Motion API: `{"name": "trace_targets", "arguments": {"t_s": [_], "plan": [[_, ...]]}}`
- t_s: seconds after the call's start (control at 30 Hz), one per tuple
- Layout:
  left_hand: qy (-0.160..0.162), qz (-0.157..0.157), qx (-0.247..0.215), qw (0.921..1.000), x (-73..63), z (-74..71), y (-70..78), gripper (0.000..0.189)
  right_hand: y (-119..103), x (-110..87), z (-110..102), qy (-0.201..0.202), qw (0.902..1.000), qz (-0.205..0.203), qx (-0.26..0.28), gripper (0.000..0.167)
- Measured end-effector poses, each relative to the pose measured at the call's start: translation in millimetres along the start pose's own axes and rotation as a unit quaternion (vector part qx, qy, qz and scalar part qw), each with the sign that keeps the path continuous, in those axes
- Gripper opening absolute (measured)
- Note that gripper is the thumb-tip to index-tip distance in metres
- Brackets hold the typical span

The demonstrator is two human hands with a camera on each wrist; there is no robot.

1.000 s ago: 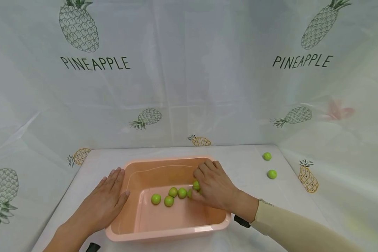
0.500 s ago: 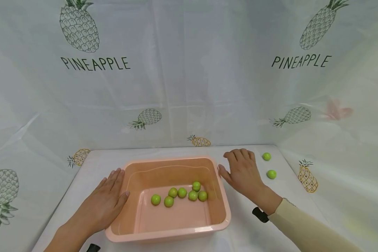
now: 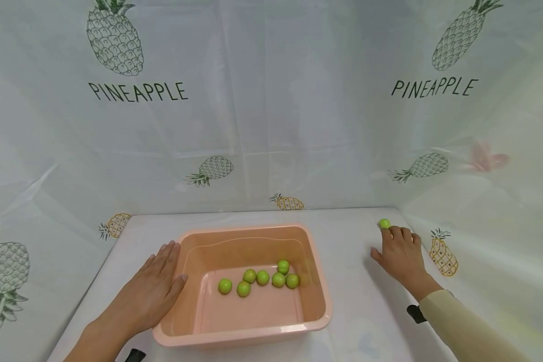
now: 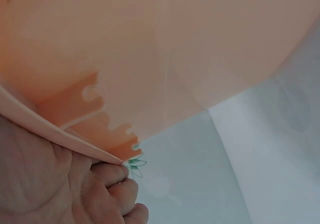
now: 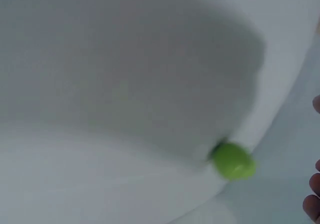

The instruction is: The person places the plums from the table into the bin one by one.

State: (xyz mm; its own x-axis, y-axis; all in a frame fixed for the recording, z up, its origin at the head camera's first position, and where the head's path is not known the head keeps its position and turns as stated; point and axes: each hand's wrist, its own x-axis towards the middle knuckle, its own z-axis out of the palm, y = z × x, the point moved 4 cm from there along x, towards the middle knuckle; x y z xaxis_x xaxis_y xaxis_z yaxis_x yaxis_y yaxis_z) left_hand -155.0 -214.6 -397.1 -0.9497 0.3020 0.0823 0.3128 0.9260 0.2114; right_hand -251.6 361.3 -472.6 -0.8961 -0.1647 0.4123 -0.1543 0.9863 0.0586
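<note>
My left hand (image 3: pixel 151 291) lies with extended fingers along the left rim of a pink plastic tub (image 3: pixel 244 338). In the left wrist view, the palm and fingers (image 4: pixel 112 176) press against the outside of the tub wall (image 4: pixel 200 39). Several small round green fruits (image 3: pixel 262 277) lie on the tub's floor. At the right, my right hand (image 3: pixel 402 256) hovers with bent, spread fingers close to a green fruit (image 3: pixel 384 223) near the back edge. The nearer loose fruit is hidden from the head view. In the right wrist view, a blurred green fruit (image 5: pixel 234 161) sits apart from the fingertips (image 5: pixel 314 204).
White table cloth (image 3: pixel 348 296) surrounds the tub. A pale sheet (image 3: pixel 262 110) with pineapple prints rises behind and on both sides. Black straps (image 3: pixel 416 314) circle the wrists.
My right hand has left the tub and moved right to the loose fruits. Green fruits it covered inside the tub now show. My left hand stays on the rim.
</note>
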Motion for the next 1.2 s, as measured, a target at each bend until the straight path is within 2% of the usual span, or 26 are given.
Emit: {"name": "trace_targets", "arguments": {"t_s": [0.13, 0.23, 0.57, 0.83, 1.0, 1.2], "plan": [[0.001, 0.001, -0.003, 1.0000, -0.2, 0.3, -0.7, 0.074, 24, -8.3, 11, -0.046, 0.9986, -0.002, -0.028, 0.058], [0.001, 0.001, -0.003, 1.0000, -0.2, 0.1, -1.0, 0.074, 35, -12.1, 16, -0.061, 0.9974, -0.012, -0.036, 0.057], [0.000, 0.001, -0.001, 1.0000, -0.2, -0.3, -0.5, 0.074, 43, -14.5, 27, -0.081, 0.9941, -0.035, -0.063, 0.052], [0.001, 0.002, 0.001, 1.0000, -0.2, -0.7, 0.3, 0.073, 45, -14.9, 34, -0.061, 0.9944, -0.048, -0.071, 0.040], [0.003, 0.003, 0.006, 1.0000, 0.0, -1.3, 1.1, 0.073, 48, -13.7, 35, -0.046, 0.9942, -0.047, -0.084, 0.041], [0.003, 0.001, 0.007, 1.0000, 0.0, -1.6, 1.4, 0.073, 51, -7.9, 29, -0.010, 0.9958, -0.045, -0.079, 0.047]]}}
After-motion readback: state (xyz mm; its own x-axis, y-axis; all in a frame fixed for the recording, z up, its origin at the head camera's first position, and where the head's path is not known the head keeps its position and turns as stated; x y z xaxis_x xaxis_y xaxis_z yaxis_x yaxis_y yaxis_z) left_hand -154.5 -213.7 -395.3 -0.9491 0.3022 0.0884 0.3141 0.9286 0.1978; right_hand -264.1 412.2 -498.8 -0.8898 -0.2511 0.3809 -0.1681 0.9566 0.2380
